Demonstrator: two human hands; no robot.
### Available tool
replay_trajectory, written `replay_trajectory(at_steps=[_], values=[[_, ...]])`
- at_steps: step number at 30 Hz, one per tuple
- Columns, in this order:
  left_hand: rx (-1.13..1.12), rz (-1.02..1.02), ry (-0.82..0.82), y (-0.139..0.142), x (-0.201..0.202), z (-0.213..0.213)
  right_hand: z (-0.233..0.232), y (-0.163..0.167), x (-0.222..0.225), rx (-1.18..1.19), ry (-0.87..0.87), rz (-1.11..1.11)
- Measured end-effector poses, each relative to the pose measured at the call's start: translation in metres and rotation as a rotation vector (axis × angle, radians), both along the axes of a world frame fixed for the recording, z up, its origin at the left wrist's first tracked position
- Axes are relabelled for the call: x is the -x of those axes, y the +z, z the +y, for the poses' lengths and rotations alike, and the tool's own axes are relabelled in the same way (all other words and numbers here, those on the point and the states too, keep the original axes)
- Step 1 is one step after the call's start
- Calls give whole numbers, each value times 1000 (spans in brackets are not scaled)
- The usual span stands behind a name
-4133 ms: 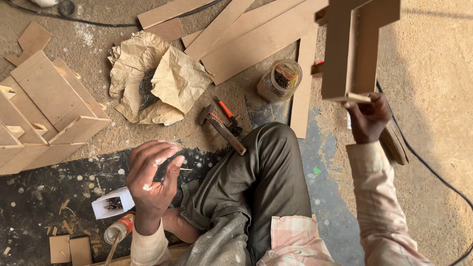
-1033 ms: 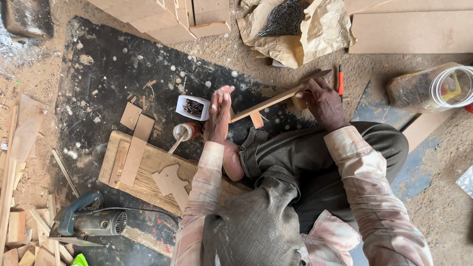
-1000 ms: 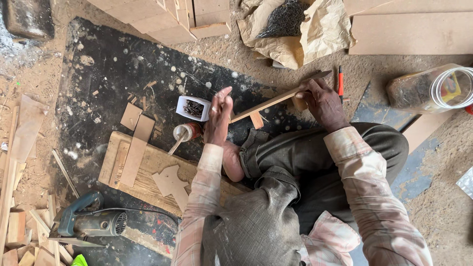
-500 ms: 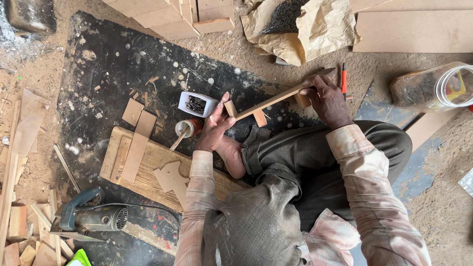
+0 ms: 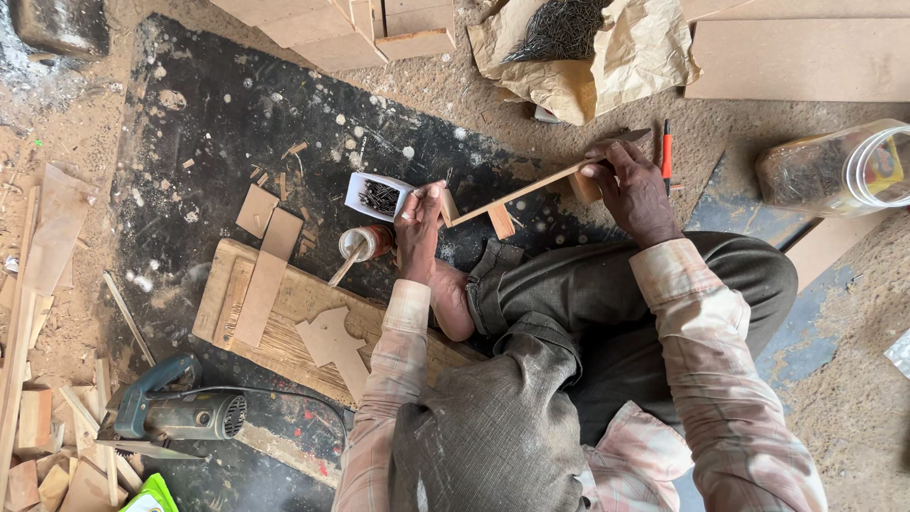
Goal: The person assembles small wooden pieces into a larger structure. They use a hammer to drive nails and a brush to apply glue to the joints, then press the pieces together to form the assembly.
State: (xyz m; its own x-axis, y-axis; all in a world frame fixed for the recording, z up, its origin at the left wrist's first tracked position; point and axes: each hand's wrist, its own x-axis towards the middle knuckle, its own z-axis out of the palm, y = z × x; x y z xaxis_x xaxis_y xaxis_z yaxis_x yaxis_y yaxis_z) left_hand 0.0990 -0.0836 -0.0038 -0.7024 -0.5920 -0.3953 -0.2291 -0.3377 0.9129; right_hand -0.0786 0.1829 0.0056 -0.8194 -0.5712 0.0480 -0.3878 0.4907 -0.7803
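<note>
Seated person holds a long thin wooden strip (image 5: 531, 190) at both ends.

Left hand (image 5: 419, 223) pinches its left end beside a small white box of nails (image 5: 377, 195); right hand (image 5: 633, 190) grips the right end, above the dark floor mat (image 5: 237, 123).

plastic jar (image 5: 839, 171): cut by right edge | left hand (image 5: 420, 232): fingertips hide strip end

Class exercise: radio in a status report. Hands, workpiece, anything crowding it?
Left hand grips near end of wooden strip. Right hand holds far end. Strip raised, tilted. Small nail box and glue bottle beside left hand.
</note>
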Motion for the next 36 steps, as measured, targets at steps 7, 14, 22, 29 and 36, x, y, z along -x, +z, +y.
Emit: replay_trajectory(at_steps=[7,14,22,29,36], values=[[145,62,-120,-1,-15,5,1,-5,4,48,20,-18],[321,70,-188,-14,-27,9,6,-11,1,20,45,22],[453,-13,-155,-22,-33,15,9,-20,-1,-8,90,-6],[433,33,-185,-23,-38,17,16,-16,0,-32,155,61],[448,8,-204,-11,-47,21,20,-8,-12,-137,170,4]])
